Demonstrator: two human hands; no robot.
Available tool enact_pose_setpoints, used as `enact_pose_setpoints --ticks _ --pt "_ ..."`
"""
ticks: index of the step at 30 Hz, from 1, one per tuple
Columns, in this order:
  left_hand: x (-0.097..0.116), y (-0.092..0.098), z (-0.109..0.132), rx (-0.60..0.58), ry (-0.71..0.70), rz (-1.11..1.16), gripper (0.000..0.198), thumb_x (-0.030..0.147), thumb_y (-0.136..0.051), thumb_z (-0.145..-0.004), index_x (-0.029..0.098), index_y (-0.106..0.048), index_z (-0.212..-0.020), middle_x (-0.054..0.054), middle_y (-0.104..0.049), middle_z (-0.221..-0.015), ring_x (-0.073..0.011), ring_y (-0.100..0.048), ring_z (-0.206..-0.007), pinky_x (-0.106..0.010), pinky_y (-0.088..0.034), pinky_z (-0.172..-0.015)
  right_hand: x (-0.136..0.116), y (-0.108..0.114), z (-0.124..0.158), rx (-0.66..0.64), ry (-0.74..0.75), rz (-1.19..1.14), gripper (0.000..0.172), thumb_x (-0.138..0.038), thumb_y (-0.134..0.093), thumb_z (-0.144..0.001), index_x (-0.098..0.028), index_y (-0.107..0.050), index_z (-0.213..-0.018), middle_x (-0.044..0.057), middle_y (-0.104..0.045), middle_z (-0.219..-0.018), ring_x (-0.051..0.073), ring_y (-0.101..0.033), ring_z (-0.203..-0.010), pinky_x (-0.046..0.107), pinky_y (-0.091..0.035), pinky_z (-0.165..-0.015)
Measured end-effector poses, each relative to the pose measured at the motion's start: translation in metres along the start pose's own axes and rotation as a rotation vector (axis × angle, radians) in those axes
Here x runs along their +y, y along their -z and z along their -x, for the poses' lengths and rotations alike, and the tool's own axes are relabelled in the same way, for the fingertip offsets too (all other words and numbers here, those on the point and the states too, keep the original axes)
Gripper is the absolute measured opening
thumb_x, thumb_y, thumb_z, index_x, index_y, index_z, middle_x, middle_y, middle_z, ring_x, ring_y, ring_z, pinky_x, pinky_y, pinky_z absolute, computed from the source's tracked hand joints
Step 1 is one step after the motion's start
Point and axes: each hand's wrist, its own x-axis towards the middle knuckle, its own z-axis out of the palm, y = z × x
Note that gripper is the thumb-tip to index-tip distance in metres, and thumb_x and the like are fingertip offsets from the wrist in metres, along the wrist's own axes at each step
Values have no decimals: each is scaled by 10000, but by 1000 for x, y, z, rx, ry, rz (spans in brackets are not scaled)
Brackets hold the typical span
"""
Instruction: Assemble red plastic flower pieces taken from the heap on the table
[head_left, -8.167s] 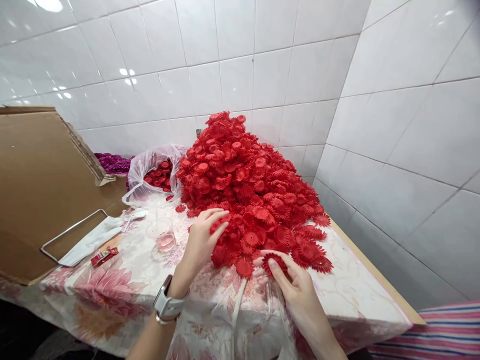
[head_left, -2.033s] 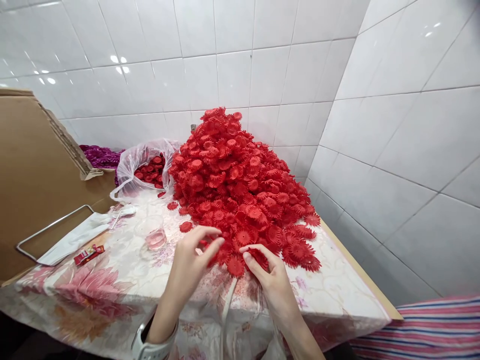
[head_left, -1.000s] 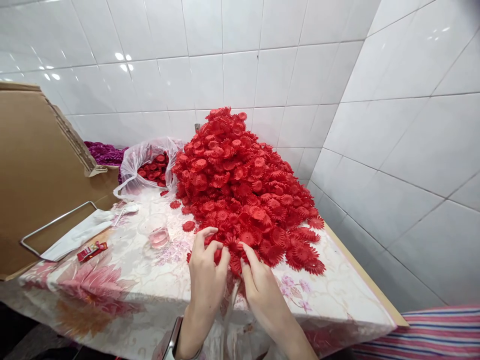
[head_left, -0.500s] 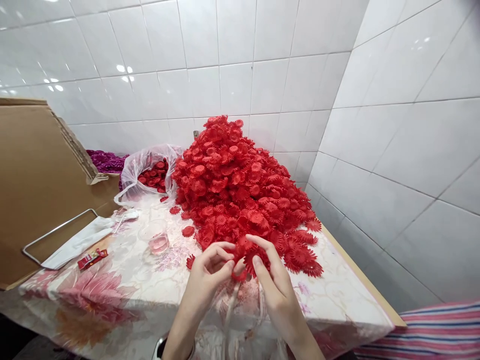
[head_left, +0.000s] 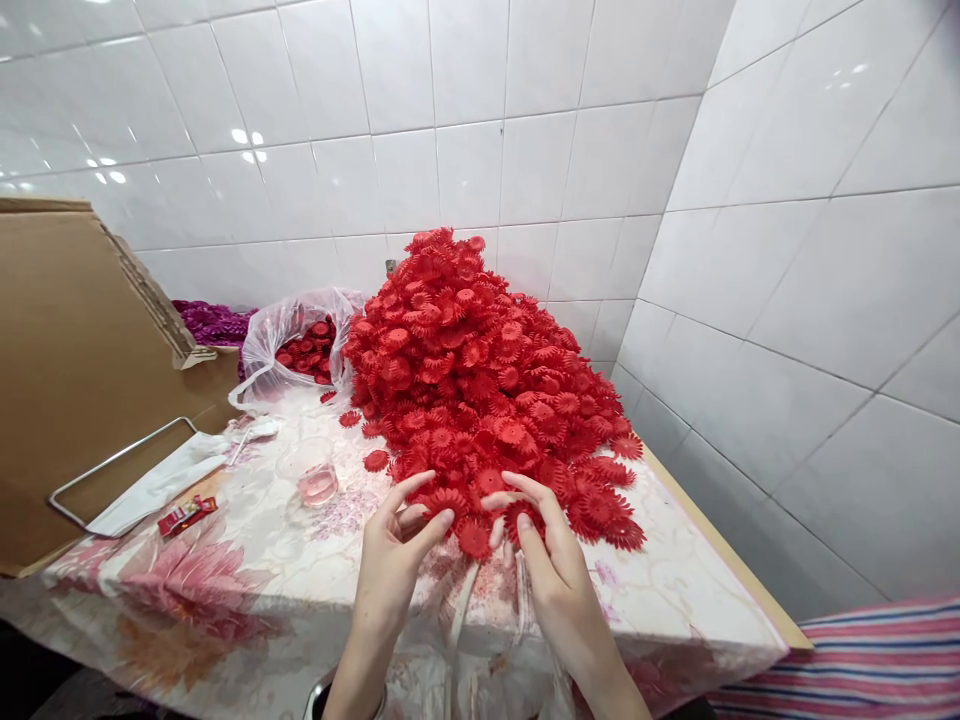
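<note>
A big heap of red, fringed, flower-shaped discs (head_left: 465,350) rises in front of me. At its near edge my left hand (head_left: 394,550) has its thumb and forefinger apart around a red flower disc (head_left: 445,501); whether they touch it is hard to tell. My right hand (head_left: 553,550) holds another red flower disc (head_left: 517,516) between the thumb and curled fingers, with the forefinger stretched out above. Between the hands lies a flat red disc (head_left: 474,538). Pale straps and a clear plastic bag (head_left: 499,680) hang at the table edge below the hands.
Left of the heap sits a clear plastic bag (head_left: 259,350) with darker red discs. A plastic cup (head_left: 316,480) of pinkish contents, a red wrapper (head_left: 187,515), white paper (head_left: 161,485) and a cardboard box (head_left: 97,370) are further left. Tiled walls close the back and right.
My left hand has moved left, away from the right hand, and its fingers have spread. A flat red disc now shows between the hands. My right hand stays nearly in place.
</note>
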Motion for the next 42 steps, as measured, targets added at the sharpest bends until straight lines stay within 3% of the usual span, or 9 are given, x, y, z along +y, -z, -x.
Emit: enact_pose_setpoints --ticks 4,10,17,20,24,28,31,35,42 --pt "1 0 2 13 4 -42 692 242 -800 -549 166 -547 -1188 36 -685 -588 -173 -664 -641 -259 -510 -631 -1 -4 -5 -69 4 51 261 -343 -493 -881 -211 -513 -1106 -7 -573 -798 151 -572 -691 253 -479 -637" --pt "0 0 5 49 -169 -189 571 140 -758 -568 220 -619 -1116 78 -646 -591 -121 -628 -622 -216 -488 -648 -2 -10 -13 -161 -53 62 306 -264 -592 -794 -218 -501 -1082 -35 -575 -780 131 -537 -621 249 -450 -594" --pt "11 12 3 -257 -67 -180 484 186 -750 -634 189 -657 -1109 -43 -755 -838 -202 -692 -819 -286 -544 -719 -6 -11 -19 -224 -8 34 248 -214 -515 -831 -215 -539 -1078 -20 -612 -789 160 -616 -736 264 -487 -670" --pt "12 24 -5 -124 -116 -202 476 260 -763 -645 186 -664 -1104 -62 -750 -861 -215 -695 -794 -314 -557 -703 -5 -6 -27 -57 91 146 218 -240 -496 -846 -201 -546 -1055 11 -629 -811 180 -623 -775 290 -494 -714" --pt "12 36 -24 227 -504 -665 397 313 -647 -793 227 -628 -1180 -97 -716 -1077 -262 -645 -1031 -449 -490 -914 1 -5 -45 150 172 334 300 -328 -492 -853 -199 -518 -1124 96 -662 -997 255 -629 -954 404 -483 -858" --pt "8 38 -39 124 -651 -1061 330 184 -637 -776 232 -688 -1098 -110 -659 -1229 -322 -506 -1229 -536 -377 -1020 8 -13 -56 61 127 381 379 -275 -503 -812 -173 -532 -1176 154 -619 -1200 308 -570 -1127 476 -439 -949" --pt "3 40 -43 111 -645 -1111 374 127 -493 -854 187 -633 -1195 -134 -696 -1143 -297 -583 -1130 -501 -431 -965 11 -13 -55 65 61 387 452 -185 -384 -827 -114 -481 -1263 175 -667 -1034 305 -630 -988 494 -474 -868" --pt "0 47 -44 104 -658 -1162 409 69 -424 -841 170 -631 -1178 -141 -692 -1110 -278 -612 -1061 -456 -461 -922 11 -6 -49 48 -7 315 444 -246 -336 -892 -88 -460 -1288 53 -646 -647 233 -648 -638 412 -530 -695" --pt "13 47 -37 58 -677 -1125 284 149 -509 -825 214 -676 -1046 -80 -681 -962 -259 -627 -933 -402 -489 -816 11 -3 -42 -67 -72 91 428 -411 -463 -876 -99 -563 -1150 41 -700 -607 201 -696 -583 346 -575 -647"
